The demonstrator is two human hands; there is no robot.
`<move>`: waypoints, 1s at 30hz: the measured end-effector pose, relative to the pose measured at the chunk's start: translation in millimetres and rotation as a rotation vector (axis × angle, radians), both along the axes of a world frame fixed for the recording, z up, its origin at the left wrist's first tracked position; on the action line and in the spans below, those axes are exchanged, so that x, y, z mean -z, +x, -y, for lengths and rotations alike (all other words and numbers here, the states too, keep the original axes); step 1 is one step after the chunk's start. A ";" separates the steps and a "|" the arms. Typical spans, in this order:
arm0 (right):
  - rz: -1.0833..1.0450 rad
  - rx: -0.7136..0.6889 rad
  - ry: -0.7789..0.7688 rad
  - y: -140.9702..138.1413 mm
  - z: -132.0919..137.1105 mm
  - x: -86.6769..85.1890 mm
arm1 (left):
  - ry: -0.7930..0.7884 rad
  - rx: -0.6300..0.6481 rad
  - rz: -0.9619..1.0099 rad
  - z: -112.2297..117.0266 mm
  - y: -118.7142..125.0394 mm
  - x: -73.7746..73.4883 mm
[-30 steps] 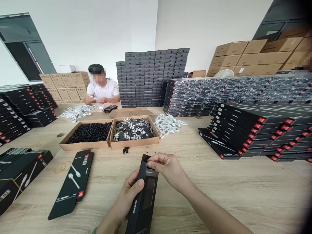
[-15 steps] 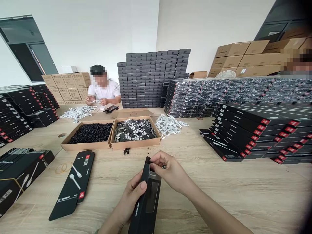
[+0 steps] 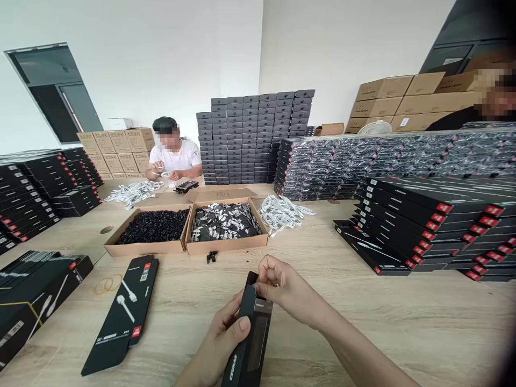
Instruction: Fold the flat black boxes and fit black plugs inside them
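Note:
A slim black packaging box [image 3: 246,357] with a clear window stands tilted in front of me, its top end raised. My left hand [image 3: 226,336] grips it round the side, thumb on the near edge. At the top opening is my right hand [image 3: 278,285], fingers curled and pinched at the flap; whatever sits between the fingertips is hidden. To the left, a flattened black box [image 3: 121,317] with printed white cables lies on the table. A few small black clips [image 3: 212,257] lie beyond my hands.
Behind are a carton of small black pieces [image 3: 147,248], a carton of black-and-white tags [image 3: 226,246] and white cables [image 3: 282,212]. Stacked black boxes [image 3: 419,220] stand right, bundled box blanks [image 3: 36,301] left beside rubber bands [image 3: 108,285]. A co-worker [image 3: 175,156] handles a cable across the table.
The view has shifted slightly, so things sit lower. My right hand stays at the box's top, its fingers curled tighter. The co-worker's hands have moved a little with the cable.

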State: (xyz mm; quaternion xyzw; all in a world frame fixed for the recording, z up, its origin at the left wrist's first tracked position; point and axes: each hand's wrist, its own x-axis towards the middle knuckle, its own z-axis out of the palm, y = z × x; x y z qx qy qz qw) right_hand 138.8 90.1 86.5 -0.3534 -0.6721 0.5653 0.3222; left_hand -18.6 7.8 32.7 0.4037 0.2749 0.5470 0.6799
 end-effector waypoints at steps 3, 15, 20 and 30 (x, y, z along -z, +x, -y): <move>0.056 -0.042 0.024 3.0 0.3 -2.6 | 0.017 0.011 0.005 -0.4 -1.4 0.0; 0.077 0.002 0.036 -2.4 -1.1 -0.4 | -0.115 -0.030 -0.018 -25.8 -18.4 39.1; 0.153 -0.194 0.050 10.2 -8.2 -4.2 | -0.146 -0.020 0.007 -31.2 -22.3 39.6; 0.304 -0.030 0.275 5.0 -7.4 -1.3 | -0.178 -0.013 0.128 -27.3 -22.1 38.7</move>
